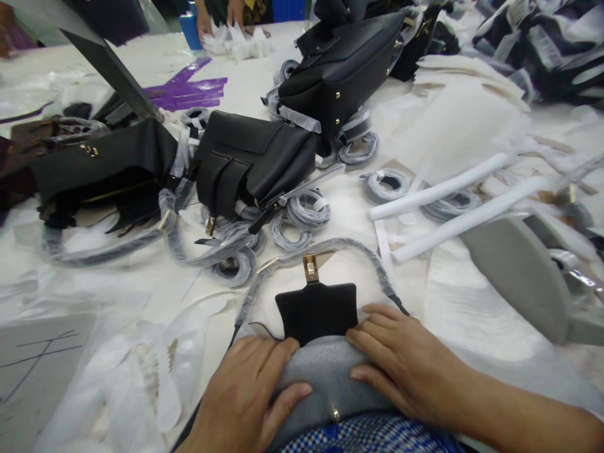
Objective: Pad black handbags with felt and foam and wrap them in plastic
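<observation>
A handbag wrapped in grey foam sheet (325, 371) lies at the near edge of the table, right in front of me. Its black flap with a gold clasp (315, 308) sticks out away from me, and its foam-wrapped strap (330, 248) arcs over it. My left hand (245, 396) rests flat on the left side of the wrapped bag, fingers stretched out. My right hand (401, 362) lies flat on the right side, fingertips touching the edge of the black flap. Neither hand grips anything.
Several black handbags (250, 160) (344, 69) (99, 167) stand across the white table among coils of foam-wrapped straps (306, 211). White foam rods (438, 189) and a grey bag (523, 274) lie to the right. Another person's hands (221, 16) show at the far edge.
</observation>
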{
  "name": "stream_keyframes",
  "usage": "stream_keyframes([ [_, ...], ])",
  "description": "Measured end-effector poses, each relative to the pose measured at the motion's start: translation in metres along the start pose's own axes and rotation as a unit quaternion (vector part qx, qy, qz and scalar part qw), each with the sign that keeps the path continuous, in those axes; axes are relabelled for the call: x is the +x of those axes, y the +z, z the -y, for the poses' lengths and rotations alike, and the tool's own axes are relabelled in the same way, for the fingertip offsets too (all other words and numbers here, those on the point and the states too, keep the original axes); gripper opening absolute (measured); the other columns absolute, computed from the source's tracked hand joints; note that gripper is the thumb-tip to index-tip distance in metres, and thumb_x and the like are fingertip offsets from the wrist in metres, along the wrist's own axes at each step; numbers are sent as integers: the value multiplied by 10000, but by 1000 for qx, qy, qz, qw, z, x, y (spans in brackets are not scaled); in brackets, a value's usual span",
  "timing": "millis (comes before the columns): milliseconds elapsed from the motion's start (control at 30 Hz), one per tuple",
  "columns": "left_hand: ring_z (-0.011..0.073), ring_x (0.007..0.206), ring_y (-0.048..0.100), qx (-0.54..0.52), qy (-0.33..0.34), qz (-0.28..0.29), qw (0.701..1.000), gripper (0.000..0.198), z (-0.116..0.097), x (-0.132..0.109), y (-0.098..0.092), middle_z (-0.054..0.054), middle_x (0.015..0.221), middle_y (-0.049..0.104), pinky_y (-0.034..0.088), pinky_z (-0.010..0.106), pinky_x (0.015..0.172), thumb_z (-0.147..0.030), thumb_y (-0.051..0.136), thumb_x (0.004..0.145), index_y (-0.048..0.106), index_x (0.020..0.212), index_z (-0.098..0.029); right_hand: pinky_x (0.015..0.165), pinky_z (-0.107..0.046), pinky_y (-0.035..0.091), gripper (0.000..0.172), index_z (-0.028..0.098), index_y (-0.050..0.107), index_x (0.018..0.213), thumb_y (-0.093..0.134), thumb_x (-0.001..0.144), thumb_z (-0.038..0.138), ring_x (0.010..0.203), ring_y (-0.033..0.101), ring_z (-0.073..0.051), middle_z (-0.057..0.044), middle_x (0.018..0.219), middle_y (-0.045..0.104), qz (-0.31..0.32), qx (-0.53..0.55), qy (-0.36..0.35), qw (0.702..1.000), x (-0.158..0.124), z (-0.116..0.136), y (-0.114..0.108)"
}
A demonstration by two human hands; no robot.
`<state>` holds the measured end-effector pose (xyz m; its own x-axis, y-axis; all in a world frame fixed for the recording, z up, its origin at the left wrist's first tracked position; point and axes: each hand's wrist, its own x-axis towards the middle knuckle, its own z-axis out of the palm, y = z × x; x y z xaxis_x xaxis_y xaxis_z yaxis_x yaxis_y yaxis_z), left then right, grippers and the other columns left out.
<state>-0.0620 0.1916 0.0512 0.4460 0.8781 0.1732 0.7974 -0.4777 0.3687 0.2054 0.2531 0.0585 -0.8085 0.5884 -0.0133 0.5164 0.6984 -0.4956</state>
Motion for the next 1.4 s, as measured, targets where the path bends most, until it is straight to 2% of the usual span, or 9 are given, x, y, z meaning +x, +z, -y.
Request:
stream_keyframes([
  [100,182,788,638,-3,31,-31,999,288,-1,-2,1,18,866,708,450,339,858,-422,498,985,608,1083,-174,1072,-419,330,284,129,610,1151,518,1006,356,969,614,-217,-76,1020,705,-87,-31,-38,995,-11,4,7],
  [200,175,803,639,-6,40,-50,998,230,-5,-4,-1,9,851,712,433,341,922,-370,525,981,611,1069,-176,983,-385,396,260,131,625,1117,545,996,347,911,625,-207,-70,965,715,-119,-42,-46,991,-16,11,6],
  [400,217,786,645,-13,-4,6,1000,331,-7,-1,-6,61,883,700,495,385,798,-430,436,991,589,1119,-166,748,-381,413,223,194,613,933,472,1002,352,763,580,-217,-54,830,663,18,11,33,999,-3,8,-7],
  [667,232,677,653,53,-35,76,995,280,12,11,21,38,776,686,491,381,639,-428,407,1004,561,1018,-195,578,-318,312,282,198,566,930,483,996,460,632,626,-213,-42,684,675,121,-97,92,984,18,-17,14],
  [867,254,713,652,87,-35,73,993,319,11,10,27,60,842,687,526,414,657,-425,448,989,547,1139,-162,514,-296,255,381,234,507,1212,543,964,520,613,675,-235,-26,697,706,113,-129,73,983,20,-25,20],
  [1033,285,1042,641,140,-21,16,990,299,-7,9,28,143,1208,646,528,470,880,-267,424,1003,574,1243,-169,497,-294,224,370,232,528,1187,556,957,520,574,668,-238,-28,665,699,101,-159,59,980,20,-24,22],
  [1167,227,1132,608,110,18,-28,993,364,-24,-2,28,89,1215,662,487,406,998,-174,327,1014,631,1211,-205,499,-284,231,362,210,536,1178,524,975,510,559,652,-214,-33,657,695,76,-162,49,983,18,-23,22],
  [1267,257,1269,534,76,15,41,996,399,-30,-14,25,105,1360,596,453,458,1068,-380,436,1002,564,1333,-196,506,-277,261,370,202,533,1188,499,987,512,565,652,-213,-36,664,697,68,-162,38,984,16,-24,22],
  [1400,337,1440,331,67,15,122,990,796,-32,-26,23,138,1557,376,344,596,1130,-679,507,874,321,1521,-254,527,-275,323,396,199,525,1225,492,989,516,607,675,-232,-45,703,708,69,-166,44,983,15,-23,24],
])
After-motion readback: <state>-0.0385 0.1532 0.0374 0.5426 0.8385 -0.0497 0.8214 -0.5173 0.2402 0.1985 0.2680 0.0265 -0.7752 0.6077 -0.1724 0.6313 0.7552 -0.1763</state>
